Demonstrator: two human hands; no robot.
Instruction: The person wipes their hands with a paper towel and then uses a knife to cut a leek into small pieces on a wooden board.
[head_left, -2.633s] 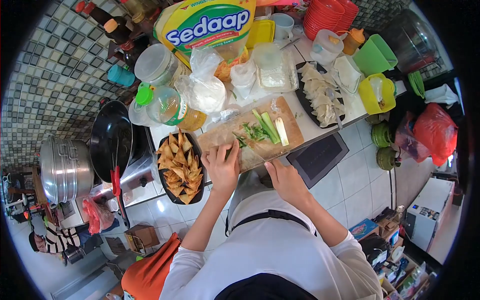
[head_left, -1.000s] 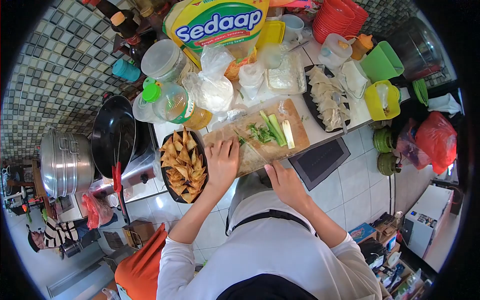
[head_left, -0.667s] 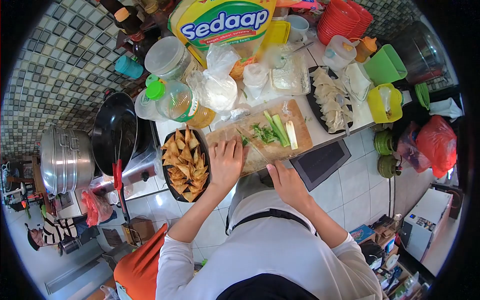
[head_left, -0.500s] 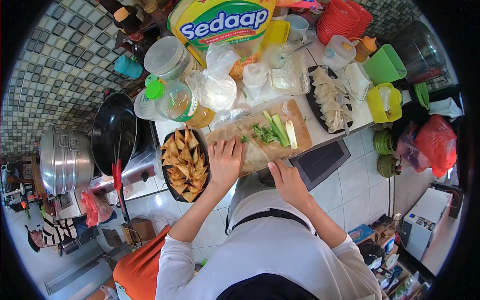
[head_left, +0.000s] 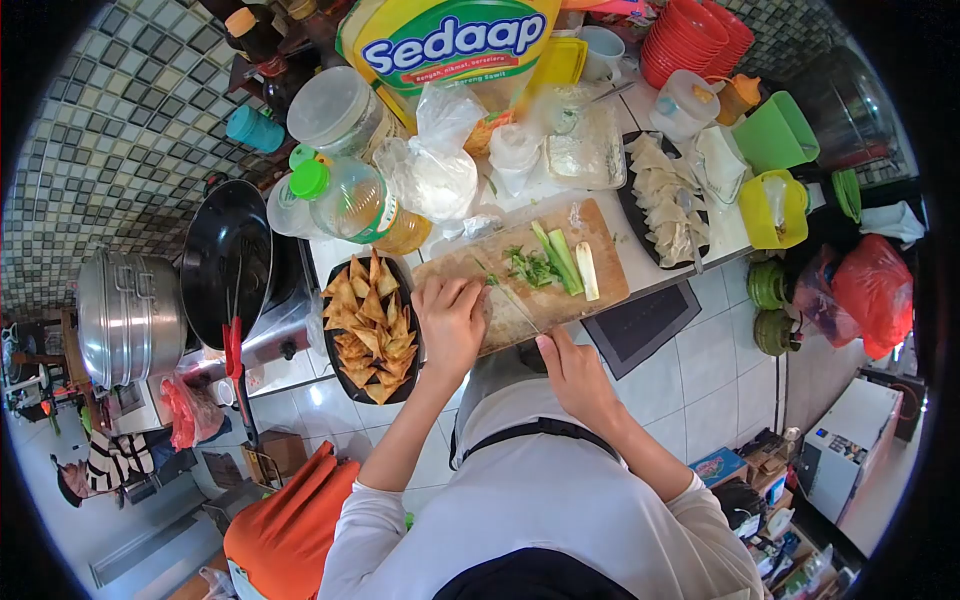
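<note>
My right hand is closed around the handle of a knife, whose thin blade points up and left across the wooden cutting board. Curled fingers of my left hand press on the board's left end. A few thin green leaves poke out by those fingertips; the rest of what they hold is hidden. Chopped greens lie in a small heap mid-board. Beside the heap are cut green stalks and a pale white stalk piece.
A black plate of fried folded snacks stands left of my left hand. Behind the board are an oil bottle and a bag of white powder. Uncooked dumplings fill another dark plate at right. A wok sits far left.
My left fingers have curled in more on the board. My right hand has shifted slightly down, and the knife blade now shows more clearly. The greens have stayed put.
</note>
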